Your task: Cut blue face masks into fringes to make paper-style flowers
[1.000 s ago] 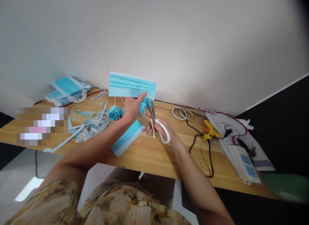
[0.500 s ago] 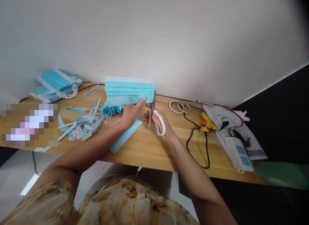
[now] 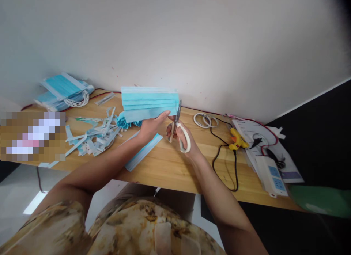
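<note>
My left hand [image 3: 150, 125] pinches the lower edge of a pleated blue face mask [image 3: 149, 101] and holds it upright above the wooden table [image 3: 175, 167]. My right hand [image 3: 183, 141] is closed on the white handles of a pair of scissors [image 3: 178, 127]. The blades point up at the mask's right edge. A second blue mask piece [image 3: 142, 152] lies flat on the table under my left wrist.
Cut blue strips [image 3: 93, 136] and a stack of masks [image 3: 65, 96] lie at the left. Right of my hands are white rings [image 3: 204, 120], a yellow glue gun [image 3: 237, 141] with black cable, papers and a white power strip [image 3: 270, 174]. A wall stands behind.
The scissors have come up from below the mask to its right edge. The mask has sunk a little and levelled, and my view has shifted slightly.
</note>
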`<state>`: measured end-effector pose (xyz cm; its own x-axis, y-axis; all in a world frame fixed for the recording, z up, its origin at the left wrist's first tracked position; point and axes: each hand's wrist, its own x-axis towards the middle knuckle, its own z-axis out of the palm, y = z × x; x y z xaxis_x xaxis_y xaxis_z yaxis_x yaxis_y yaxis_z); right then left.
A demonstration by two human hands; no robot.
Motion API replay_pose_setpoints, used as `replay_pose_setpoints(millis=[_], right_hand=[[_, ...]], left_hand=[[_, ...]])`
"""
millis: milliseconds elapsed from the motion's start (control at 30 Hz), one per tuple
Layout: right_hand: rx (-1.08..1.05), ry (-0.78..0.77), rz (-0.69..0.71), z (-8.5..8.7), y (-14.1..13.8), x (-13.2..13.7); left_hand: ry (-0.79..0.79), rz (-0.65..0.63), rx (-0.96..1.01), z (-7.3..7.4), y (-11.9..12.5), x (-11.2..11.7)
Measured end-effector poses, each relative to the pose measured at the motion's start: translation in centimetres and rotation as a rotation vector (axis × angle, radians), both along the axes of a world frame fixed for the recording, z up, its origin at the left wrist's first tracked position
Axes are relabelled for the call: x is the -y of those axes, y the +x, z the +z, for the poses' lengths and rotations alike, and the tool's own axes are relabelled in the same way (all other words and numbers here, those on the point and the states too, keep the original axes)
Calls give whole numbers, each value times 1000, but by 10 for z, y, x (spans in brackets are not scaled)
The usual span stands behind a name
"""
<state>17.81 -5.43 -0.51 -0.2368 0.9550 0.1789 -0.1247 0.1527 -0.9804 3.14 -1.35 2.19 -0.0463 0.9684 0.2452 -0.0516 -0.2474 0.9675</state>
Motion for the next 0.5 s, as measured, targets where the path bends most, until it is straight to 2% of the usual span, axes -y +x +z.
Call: replay_pose_setpoints(millis=[267, 500], right_hand=[[12, 14, -20, 5, -2, 2], [31, 28, -14, 3, -1, 1]], left_hand=[[57, -53, 10, 5, 0, 1], [-61, -60, 0, 1, -2, 0]])
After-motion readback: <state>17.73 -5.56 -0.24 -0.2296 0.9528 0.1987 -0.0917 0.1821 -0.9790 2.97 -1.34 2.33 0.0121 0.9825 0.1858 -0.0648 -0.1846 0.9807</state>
